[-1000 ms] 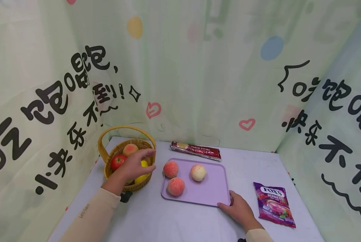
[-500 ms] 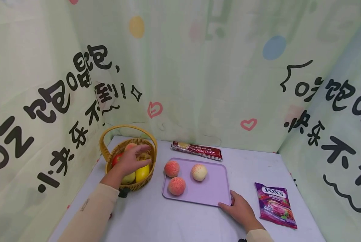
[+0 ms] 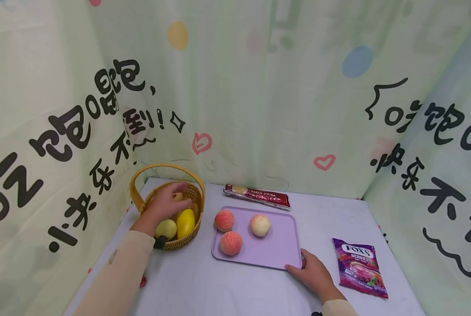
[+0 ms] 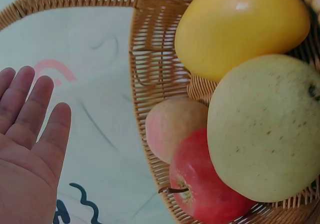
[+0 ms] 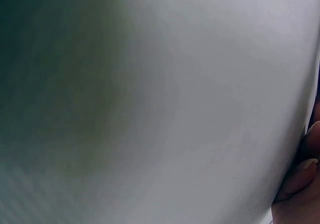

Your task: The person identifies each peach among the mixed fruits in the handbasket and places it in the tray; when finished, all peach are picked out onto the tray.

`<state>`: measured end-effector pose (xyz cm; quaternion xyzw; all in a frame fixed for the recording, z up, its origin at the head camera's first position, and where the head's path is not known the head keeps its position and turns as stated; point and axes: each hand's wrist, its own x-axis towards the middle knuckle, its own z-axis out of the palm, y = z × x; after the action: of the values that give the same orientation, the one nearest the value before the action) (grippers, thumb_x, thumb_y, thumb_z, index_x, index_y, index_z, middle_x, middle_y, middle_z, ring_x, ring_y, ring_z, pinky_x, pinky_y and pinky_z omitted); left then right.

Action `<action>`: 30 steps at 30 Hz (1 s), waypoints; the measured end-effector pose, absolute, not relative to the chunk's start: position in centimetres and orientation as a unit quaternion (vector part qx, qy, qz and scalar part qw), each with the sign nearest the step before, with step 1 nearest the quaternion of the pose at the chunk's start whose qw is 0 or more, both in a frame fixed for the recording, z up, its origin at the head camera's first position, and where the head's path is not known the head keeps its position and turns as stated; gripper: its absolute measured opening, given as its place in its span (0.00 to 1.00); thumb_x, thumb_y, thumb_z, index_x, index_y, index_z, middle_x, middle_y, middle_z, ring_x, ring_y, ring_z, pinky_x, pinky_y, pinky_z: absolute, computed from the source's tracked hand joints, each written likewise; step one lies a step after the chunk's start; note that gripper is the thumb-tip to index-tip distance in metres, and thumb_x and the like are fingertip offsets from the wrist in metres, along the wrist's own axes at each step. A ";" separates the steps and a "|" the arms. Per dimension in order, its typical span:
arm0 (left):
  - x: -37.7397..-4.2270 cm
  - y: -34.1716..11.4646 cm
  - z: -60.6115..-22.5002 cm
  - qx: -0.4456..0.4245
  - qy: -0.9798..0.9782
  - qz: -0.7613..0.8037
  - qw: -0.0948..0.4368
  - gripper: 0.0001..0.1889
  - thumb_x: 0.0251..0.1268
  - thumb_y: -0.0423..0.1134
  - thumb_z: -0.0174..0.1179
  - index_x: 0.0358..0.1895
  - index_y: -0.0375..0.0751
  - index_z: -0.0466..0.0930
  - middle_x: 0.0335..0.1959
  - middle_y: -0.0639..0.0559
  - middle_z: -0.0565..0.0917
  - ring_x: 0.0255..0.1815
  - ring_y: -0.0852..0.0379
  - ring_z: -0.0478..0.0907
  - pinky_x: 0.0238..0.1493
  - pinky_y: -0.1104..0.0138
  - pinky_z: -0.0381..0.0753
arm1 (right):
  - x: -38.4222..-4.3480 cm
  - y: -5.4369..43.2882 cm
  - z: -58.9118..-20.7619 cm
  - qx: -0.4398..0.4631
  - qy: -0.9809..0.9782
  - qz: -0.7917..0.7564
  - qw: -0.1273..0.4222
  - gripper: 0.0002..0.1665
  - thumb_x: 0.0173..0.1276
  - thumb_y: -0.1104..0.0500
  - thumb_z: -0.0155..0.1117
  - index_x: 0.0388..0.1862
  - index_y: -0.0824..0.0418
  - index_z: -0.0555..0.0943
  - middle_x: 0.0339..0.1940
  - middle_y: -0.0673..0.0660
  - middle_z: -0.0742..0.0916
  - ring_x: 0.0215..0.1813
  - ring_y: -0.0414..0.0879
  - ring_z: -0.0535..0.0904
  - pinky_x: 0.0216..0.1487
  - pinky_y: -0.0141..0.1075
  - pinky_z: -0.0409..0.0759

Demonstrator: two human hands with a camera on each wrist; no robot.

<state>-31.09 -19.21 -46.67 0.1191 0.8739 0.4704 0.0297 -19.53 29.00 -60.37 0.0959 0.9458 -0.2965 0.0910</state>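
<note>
My left hand (image 3: 166, 204) is over the wicker basket (image 3: 134, 193) at the back left, its fingers straight and holding nothing. A yellow mango-like fruit (image 3: 185, 223) and a pale green round fruit (image 3: 166, 229) lie in the basket. The left wrist view also shows a peach (image 4: 172, 126) and a red apple (image 4: 205, 181) there; in the head view the hand covers the apple. With thumb and fingers, my right hand (image 3: 312, 272) grips the near right corner of the purple tray (image 3: 278, 245). Two pink peaches (image 3: 231, 243) and a whitish peach (image 3: 260, 225) sit on it.
Behind the tray lies a long red snack packet (image 3: 257, 196). A purple candy bag (image 3: 360, 268) is on the table to the right. The basket's tall handle (image 3: 168, 165) arches above the fruit. Printed curtains (image 3: 259, 131) enclose the table. A small red thing (image 3: 142, 281) shows beside the left sleeve.
My left hand has shifted slightly left and farther over the basket, covering the apple and uncovering the yellow and green fruits. The right hand and tray stay put.
</note>
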 end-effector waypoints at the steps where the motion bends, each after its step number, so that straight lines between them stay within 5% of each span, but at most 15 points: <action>1: -31.2 -19.3 -46.7 0.118 0.877 0.465 0.029 0.32 0.68 0.45 0.68 0.73 0.44 0.70 0.73 0.45 0.73 0.75 0.39 0.67 0.76 0.45 0.65 | -19.5 29.0 -60.4 0.096 0.946 -0.297 0.091 0.71 0.49 0.22 0.73 0.74 0.73 0.67 0.62 0.71 0.82 0.60 0.61 0.80 0.64 0.63 0.75; 30: -36.6 -21.8 -48.6 0.045 0.927 0.367 0.064 0.39 0.68 0.50 0.63 0.79 0.41 0.61 0.77 0.38 0.67 0.75 0.35 0.65 0.72 0.41 0.68 | -19.6 29.2 -60.5 0.110 0.945 -0.291 0.103 0.72 0.48 0.21 0.73 0.75 0.73 0.66 0.59 0.67 0.84 0.53 0.55 0.79 0.64 0.61 0.77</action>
<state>-36.63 -21.83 -48.64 0.0446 0.9270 0.3670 0.0639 -19.65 29.17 -60.53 0.1098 0.9449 -0.2906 0.1028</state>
